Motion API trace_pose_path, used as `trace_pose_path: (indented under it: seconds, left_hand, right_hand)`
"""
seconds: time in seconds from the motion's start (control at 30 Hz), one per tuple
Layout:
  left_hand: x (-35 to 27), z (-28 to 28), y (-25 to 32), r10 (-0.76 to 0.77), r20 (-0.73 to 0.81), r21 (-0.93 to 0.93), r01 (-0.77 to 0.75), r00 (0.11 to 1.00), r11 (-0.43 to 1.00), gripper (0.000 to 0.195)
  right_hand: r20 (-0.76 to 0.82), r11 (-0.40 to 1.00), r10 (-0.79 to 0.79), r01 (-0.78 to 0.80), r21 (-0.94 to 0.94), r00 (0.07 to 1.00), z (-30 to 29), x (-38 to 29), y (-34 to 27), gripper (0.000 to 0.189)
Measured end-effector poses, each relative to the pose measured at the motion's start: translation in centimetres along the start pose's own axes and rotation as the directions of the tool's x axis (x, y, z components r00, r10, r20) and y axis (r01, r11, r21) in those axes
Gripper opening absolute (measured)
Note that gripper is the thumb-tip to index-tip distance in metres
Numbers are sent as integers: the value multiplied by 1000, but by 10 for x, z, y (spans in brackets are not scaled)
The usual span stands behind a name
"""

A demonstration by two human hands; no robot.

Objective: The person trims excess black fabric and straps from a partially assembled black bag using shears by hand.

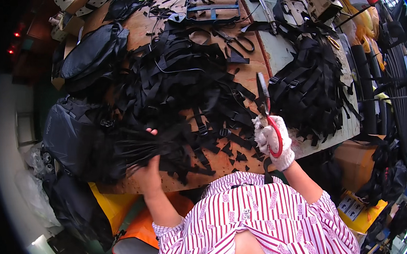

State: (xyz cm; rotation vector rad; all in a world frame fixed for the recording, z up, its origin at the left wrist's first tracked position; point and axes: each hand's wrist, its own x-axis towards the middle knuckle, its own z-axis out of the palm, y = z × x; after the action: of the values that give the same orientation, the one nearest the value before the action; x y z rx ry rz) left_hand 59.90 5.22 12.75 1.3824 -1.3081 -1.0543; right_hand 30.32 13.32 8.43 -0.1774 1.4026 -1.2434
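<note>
My bare left hand (pixel 147 172) grips a bunch of black webbing straps (pixel 139 148) near the table's front left; the bunch is blurred. In a white knitted glove, my right hand (pixel 274 141) holds red-handled scissors (pixel 271 121), blades pointing away from me. Whether a strap lies between the blades I cannot tell. Beyond my hands spreads a large heap of black straps (pixel 184 67), some with plastic buckles (pixel 202 129). Another strap pile with buckles (pixel 308 86) lies to the right. Small black offcuts (pixel 241 156) are scattered between my hands.
A black backpack (pixel 68 134) stands at the left, below a black bag (pixel 93 51). Large black-handled shears (pixel 236 43) and a blue plastic frame (pixel 211 4) lie at the back of the wooden table (pixel 207 173). A cardboard box (pixel 356 161) sits below the right edge.
</note>
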Motion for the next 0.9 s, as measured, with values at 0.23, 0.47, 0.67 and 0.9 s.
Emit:
trace_pose_path:
  seconds: [0.23, 0.47, 0.67, 0.9]
  left_hand:
    - [59, -26, 79, 548, 200, -478, -408, 812, 778, 17]
    - [84, 42, 79, 421, 164, -206, -386, 892, 899, 8]
    - [92, 115, 128, 405, 469, -411, -212, 785, 887, 13]
    - [72, 238, 144, 147, 772, -382, 267, 618, 885, 16]
  right_hand:
    - [-69, 978, -179, 185, 93, 981, -29, -11, 15, 29]
    - [-176, 911, -197, 247, 330, 964, -38, -27, 13, 28]
    - [-258, 804, -225, 328, 496, 940, -70, -41, -11, 4]
    - [-399, 731, -335, 503, 462, 854, -114, -64, -17, 12]
